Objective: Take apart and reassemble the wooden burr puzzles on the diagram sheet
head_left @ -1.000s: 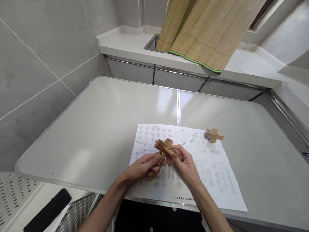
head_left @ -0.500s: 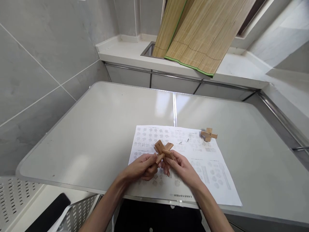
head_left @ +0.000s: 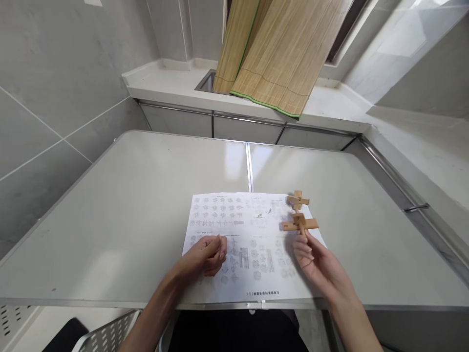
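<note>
My right hand [head_left: 317, 261] pinches one arm of a crossed wooden puzzle piece [head_left: 310, 224] at the right part of the printed sheet [head_left: 252, 288]. Just behind it lies a second crossed wooden piece [head_left: 298, 200], near the sheet's upper right corner. My left hand [head_left: 210, 255] rests over the left part of the sheet with its fingers curled together; whether anything small is inside them is hidden. Rows of small printed drawings cover the paper.
The sheet lies on a pale table [head_left: 146, 195] with a metal seam. Beyond stands a white counter [head_left: 164, 88] with a sink, partly covered by a bamboo mat [head_left: 278, 63]. A perforated basket [head_left: 110, 337] and a black object [head_left: 68, 335] are at lower left.
My right hand has moved right with the wooden piece, beside the other one. My left hand has let go of it and stays at the left. The view has shifted.
</note>
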Demonstrator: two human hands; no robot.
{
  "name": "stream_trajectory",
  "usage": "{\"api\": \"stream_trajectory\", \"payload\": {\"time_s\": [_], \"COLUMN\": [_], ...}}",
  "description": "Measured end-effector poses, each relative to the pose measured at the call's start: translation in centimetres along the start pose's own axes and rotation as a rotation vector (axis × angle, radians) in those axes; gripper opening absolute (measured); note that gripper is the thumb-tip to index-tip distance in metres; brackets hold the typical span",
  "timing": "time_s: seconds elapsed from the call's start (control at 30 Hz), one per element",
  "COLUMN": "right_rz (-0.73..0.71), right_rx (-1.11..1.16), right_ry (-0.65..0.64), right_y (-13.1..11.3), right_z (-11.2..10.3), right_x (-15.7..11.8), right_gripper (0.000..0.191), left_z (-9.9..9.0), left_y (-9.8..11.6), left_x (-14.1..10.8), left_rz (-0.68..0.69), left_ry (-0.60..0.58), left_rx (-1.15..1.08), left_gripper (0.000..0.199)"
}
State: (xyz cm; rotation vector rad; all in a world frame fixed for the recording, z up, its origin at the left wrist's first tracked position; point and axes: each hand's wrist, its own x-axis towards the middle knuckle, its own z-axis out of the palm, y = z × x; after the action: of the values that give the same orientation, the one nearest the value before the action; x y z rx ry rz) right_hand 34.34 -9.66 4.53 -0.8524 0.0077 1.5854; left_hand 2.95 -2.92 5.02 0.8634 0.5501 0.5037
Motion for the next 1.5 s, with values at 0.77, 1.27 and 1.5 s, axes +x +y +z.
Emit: {"api": "stream_trajectory", "payload": {"time_s": [0.77,1.27,1.5], "right_rz": [-0.488,-0.500,-0.531], "right_rx": [-1.228,-1.277,-1.256], "right_ry": [0.146,0.107,0.176], "right_y": [3.3,3.7,4.2], "right_z": [-2.8,-2.3,-2.1], "right_x": [-2.2,-1.1,-1.3], "right_gripper": [0.038,0.040,0.036], "left_z": [-4.3,-10.6,-10.8], "left_y": [3.4,8.2,7.7], "left_x": [-1.4,4.3,4.3], "left_rz": [0.093,0.253,0.252], "left_ry": [0.867,1.098,1.025], "left_rx": [0.960,1.083,1.194], "left_gripper": [0.040,0.031,0.032]}}
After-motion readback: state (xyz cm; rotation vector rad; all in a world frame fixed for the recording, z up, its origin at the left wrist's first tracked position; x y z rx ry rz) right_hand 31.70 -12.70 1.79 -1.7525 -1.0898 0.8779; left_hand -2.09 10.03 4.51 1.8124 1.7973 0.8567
